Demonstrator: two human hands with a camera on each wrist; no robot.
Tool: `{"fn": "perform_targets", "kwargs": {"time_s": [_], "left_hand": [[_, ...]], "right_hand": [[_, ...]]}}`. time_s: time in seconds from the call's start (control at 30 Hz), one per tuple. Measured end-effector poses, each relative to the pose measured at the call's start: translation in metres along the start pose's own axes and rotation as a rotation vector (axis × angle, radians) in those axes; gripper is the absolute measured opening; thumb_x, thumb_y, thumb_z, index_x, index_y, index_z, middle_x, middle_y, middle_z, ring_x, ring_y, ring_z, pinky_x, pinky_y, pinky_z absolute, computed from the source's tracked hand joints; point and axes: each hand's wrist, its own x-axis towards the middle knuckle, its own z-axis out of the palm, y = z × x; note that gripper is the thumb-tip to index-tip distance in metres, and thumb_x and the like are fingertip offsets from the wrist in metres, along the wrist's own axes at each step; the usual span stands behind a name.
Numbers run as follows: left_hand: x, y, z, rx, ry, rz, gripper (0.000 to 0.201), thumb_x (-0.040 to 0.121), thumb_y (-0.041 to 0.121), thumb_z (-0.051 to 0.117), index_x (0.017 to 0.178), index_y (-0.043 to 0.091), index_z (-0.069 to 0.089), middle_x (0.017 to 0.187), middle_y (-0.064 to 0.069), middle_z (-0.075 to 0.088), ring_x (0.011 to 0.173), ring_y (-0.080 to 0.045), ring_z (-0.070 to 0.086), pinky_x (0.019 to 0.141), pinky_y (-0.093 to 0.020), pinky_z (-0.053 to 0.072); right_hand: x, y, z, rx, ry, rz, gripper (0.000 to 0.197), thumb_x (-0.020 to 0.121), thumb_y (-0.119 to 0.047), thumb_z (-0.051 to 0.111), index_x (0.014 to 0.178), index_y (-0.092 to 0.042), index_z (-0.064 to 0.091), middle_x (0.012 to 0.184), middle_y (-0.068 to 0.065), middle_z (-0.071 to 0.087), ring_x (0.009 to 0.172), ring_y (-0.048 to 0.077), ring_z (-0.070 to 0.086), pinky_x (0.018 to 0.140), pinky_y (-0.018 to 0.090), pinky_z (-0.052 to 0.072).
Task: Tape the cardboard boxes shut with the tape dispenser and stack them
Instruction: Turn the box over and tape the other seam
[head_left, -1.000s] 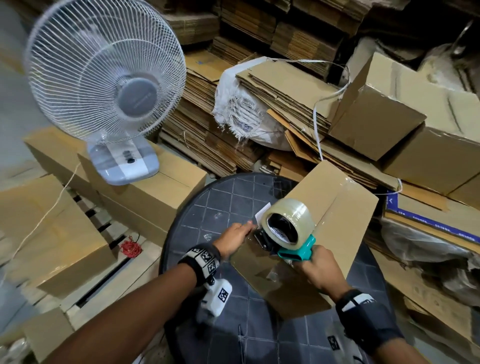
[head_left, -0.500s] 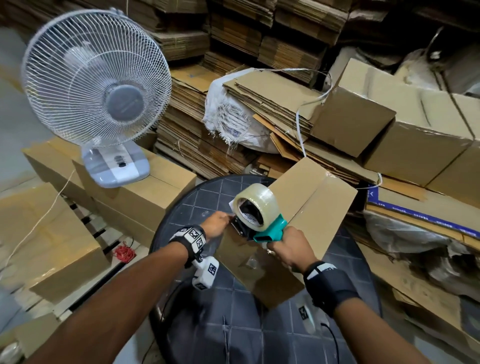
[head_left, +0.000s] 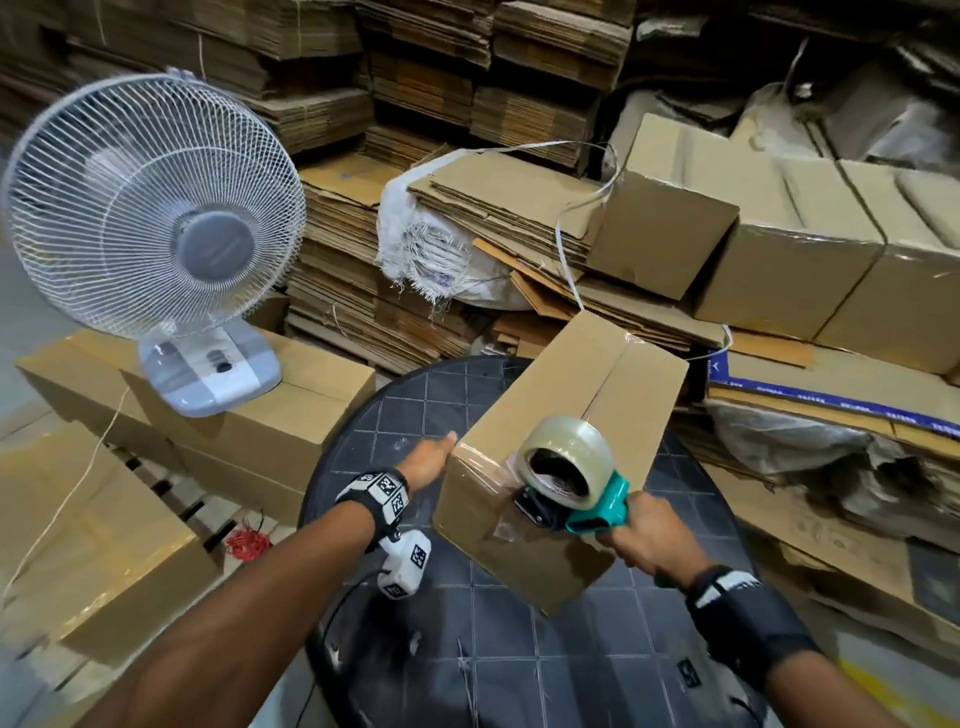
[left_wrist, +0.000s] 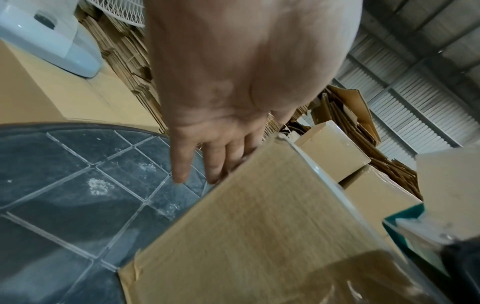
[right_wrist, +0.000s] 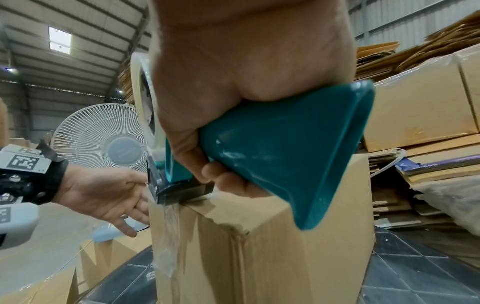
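A long cardboard box (head_left: 566, 415) lies on the dark round table (head_left: 415, 410), clear tape running along its top seam and over its near end. My right hand (head_left: 647, 543) grips the teal handle of the tape dispenser (head_left: 571, 480), whose black blade end sits on the box's near top edge (right_wrist: 182, 191). A loose strip of tape hangs down the near end face (right_wrist: 168, 236). My left hand (head_left: 428, 460) is flat against the box's left side, fingers straight (left_wrist: 182, 164). Several taped boxes (head_left: 779, 244) lie piled at the back right.
A white table fan (head_left: 156, 218) stands on long boxes (head_left: 249, 415) at the left. Bundles of flat cardboard (head_left: 426, 93) fill the back. A white woven sack (head_left: 441, 249) and a loose strap lie behind the table. More flat cardboard and plastic wrap sit right.
The dispenser has moved back to the box's near edge and now points down over it. My left hand has slid from the box's near end to its left side.
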Motion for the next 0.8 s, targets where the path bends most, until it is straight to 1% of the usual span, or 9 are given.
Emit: {"fn": "perform_targets", "kwargs": {"time_s": [0.1, 0.2, 0.23, 0.27, 0.33, 0.5, 0.57, 0.67, 0.8], "left_hand": [[0.004, 0.001, -0.015, -0.02, 0.026, -0.052, 0.082, 0.101, 0.066, 0.022, 0.133, -0.001, 0.058, 0.136, -0.016, 0.06, 0.125, -0.028, 0.057, 0.11, -0.038, 0.038], [0.003, 0.008, -0.03, 0.233, 0.298, 0.226, 0.054, 0.104, 0.053, 0.034, 0.09, 0.012, 0.067, 0.102, -0.016, 0.069, 0.102, -0.03, 0.062, 0.093, -0.04, 0.044], [0.0, 0.011, -0.03, 0.357, 0.323, 0.38, 0.042, 0.103, 0.041, 0.041, 0.092, 0.01, 0.068, 0.105, -0.016, 0.07, 0.104, -0.031, 0.063, 0.093, -0.039, 0.045], [-0.003, 0.011, -0.028, 0.519, 0.278, 0.528, 0.03, 0.1, 0.025, 0.046, 0.11, 0.007, 0.068, 0.123, -0.017, 0.067, 0.119, -0.03, 0.06, 0.103, -0.038, 0.042], [-0.003, 0.003, -0.017, 0.883, 0.089, 0.749, 0.057, 0.089, 0.009, 0.049, 0.146, 0.006, 0.047, 0.155, -0.011, 0.042, 0.146, -0.024, 0.036, 0.123, -0.037, 0.02], [0.007, -0.022, 0.01, 1.254, -0.043, 0.835, 0.076, 0.098, 0.034, 0.052, 0.159, 0.008, 0.016, 0.166, -0.009, 0.009, 0.155, -0.021, 0.007, 0.119, -0.029, -0.011], [0.011, -0.028, 0.011, 1.212, 0.026, 0.851, 0.071, 0.099, 0.035, 0.056, 0.157, 0.01, 0.023, 0.165, -0.008, 0.016, 0.154, -0.021, 0.014, 0.119, -0.033, -0.008], [0.013, -0.03, 0.012, 1.211, 0.104, 0.923, 0.058, 0.092, 0.024, 0.07, 0.144, 0.01, 0.051, 0.151, -0.01, 0.048, 0.14, -0.023, 0.045, 0.117, -0.042, 0.017], [0.015, -0.029, 0.015, 1.203, 0.232, 1.015, 0.054, 0.082, 0.023, 0.081, 0.132, 0.01, 0.065, 0.137, -0.008, 0.062, 0.127, -0.021, 0.059, 0.108, -0.039, 0.035]], "right_hand": [[-0.001, -0.005, -0.002, -0.029, 0.011, -0.008, 0.015, 0.077, -0.028, 0.072, 0.075, -0.016, 0.064, 0.068, 0.0, 0.069, 0.061, 0.016, 0.066, 0.05, 0.025, 0.049], [-0.002, -0.009, -0.003, -0.082, 0.018, -0.031, 0.017, 0.081, -0.03, 0.071, 0.075, -0.018, 0.06, 0.071, 0.0, 0.067, 0.063, 0.015, 0.062, 0.048, 0.02, 0.042], [-0.002, -0.01, -0.003, -0.077, 0.018, -0.03, 0.017, 0.081, -0.029, 0.071, 0.076, -0.017, 0.061, 0.073, 0.001, 0.068, 0.064, 0.016, 0.063, 0.05, 0.023, 0.046], [-0.001, -0.01, -0.003, -0.061, 0.02, -0.024, 0.016, 0.08, -0.028, 0.071, 0.078, -0.015, 0.063, 0.074, 0.003, 0.07, 0.065, 0.018, 0.065, 0.054, 0.028, 0.05], [-0.001, -0.009, -0.003, -0.039, 0.021, -0.011, 0.016, 0.08, -0.028, 0.071, 0.081, -0.013, 0.064, 0.075, 0.005, 0.071, 0.067, 0.021, 0.068, 0.06, 0.034, 0.056], [0.002, -0.006, 0.0, -0.065, 0.031, -0.015, 0.02, 0.078, -0.032, 0.07, 0.08, -0.014, 0.064, 0.074, 0.005, 0.071, 0.065, 0.021, 0.068, 0.061, 0.037, 0.057], [0.002, -0.006, 0.0, -0.073, 0.026, -0.019, 0.022, 0.08, -0.034, 0.071, 0.08, -0.012, 0.064, 0.074, 0.007, 0.07, 0.065, 0.022, 0.067, 0.059, 0.035, 0.055], [-0.001, -0.004, -0.002, -0.083, 0.007, -0.073, 0.023, 0.082, -0.035, 0.069, 0.079, -0.012, 0.064, 0.074, 0.007, 0.069, 0.068, 0.025, 0.066, 0.062, 0.038, 0.055], [-0.02, 0.023, -0.014, -0.136, -0.014, -0.094, 0.027, 0.086, -0.031, 0.068, 0.067, -0.027, 0.05, 0.063, -0.008, 0.055, 0.058, 0.01, 0.053, 0.055, 0.025, 0.043]]}}
